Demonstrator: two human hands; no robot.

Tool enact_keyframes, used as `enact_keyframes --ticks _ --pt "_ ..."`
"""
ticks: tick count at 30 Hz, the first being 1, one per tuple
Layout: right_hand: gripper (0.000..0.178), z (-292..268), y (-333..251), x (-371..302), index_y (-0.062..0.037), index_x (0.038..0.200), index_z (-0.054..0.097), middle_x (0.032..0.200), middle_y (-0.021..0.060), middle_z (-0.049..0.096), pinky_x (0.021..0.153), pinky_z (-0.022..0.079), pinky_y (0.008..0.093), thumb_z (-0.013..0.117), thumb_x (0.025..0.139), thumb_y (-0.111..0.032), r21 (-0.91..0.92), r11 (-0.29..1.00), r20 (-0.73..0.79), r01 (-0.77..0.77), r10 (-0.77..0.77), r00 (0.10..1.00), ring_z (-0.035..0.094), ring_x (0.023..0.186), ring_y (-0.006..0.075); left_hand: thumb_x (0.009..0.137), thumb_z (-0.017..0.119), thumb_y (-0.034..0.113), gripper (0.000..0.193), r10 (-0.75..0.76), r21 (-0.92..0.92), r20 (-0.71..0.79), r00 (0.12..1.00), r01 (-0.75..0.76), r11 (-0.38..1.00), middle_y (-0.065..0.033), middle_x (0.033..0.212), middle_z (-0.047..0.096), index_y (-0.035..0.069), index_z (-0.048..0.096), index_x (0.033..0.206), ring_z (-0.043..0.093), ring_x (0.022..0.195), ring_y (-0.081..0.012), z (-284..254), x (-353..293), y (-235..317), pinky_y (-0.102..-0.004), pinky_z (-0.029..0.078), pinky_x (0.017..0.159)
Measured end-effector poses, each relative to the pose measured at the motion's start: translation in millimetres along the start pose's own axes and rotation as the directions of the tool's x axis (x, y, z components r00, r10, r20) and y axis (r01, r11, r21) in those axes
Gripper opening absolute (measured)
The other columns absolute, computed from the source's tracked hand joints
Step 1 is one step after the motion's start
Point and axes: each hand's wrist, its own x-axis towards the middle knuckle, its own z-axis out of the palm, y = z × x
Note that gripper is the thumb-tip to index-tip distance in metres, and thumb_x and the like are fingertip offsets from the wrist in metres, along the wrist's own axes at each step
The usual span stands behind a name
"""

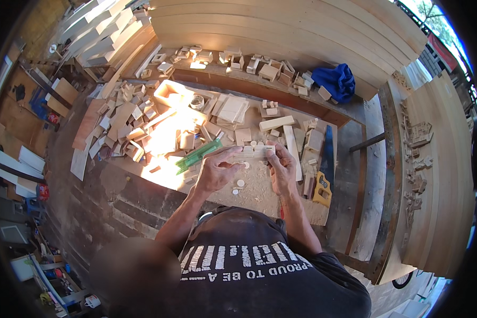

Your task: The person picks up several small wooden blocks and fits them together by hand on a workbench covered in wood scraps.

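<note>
R fingers clamped on 1 small wooden pc, held level over the tabletop. L hand: fingertips at its left end, thumb apart below; can't tell if they grip. Nr R hand: 1 handsaw, yellow handle. Below the pc, 3 pale round discs lie w/ wood shavings. Nr L hand: 1 green tool, kind unclear. Further out, 1 jar, many wood offcuts, uncounted, & 1 blue cloth. Dark T-shirt: white block-letter print, inverted in view.
</note>
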Motion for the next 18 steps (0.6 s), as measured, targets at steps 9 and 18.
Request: enact_keyframes --ticks 9,18 --pt "0.039 0.3 -3.4 0.2 -0.0014 0.131 0.060 0.108 0.0018 0.068 0.080 0.047 0.0254 0.069 0.097 -0.019 -0.032 0.999 0.016 -0.016 0.016 1.000 0.061 0.094 0.0082 0.083 0.076 -0.001 0.047 -0.069 -0.027 0.005 0.998 0.069 0.997 -0.0148 0.124 0.067 -0.003 0.064 0.128 0.068 0.103 -0.0150 0.1 -1.5 0.1 -0.0257 0.062 0.079" --pt "0.054 -5.0 -23.5 -5.3 -0.0047 0.136 0.056 0.139 0.0095 0.052 0.090 0.051 0.0324 0.077 0.086 -0.002 -0.180 0.975 0.248 0.132 -0.085 0.965 0.060 0.114 0.0185 0.084 0.077 0.000 0.050 -0.145 -0.070 0.018 0.989 0.146 0.987 -0.0107 0.114 0.066 -0.005 0.060 0.130 0.067 0.100 -0.0165 -10.4 1.0 -0.6 -0.0274 0.065 0.070"
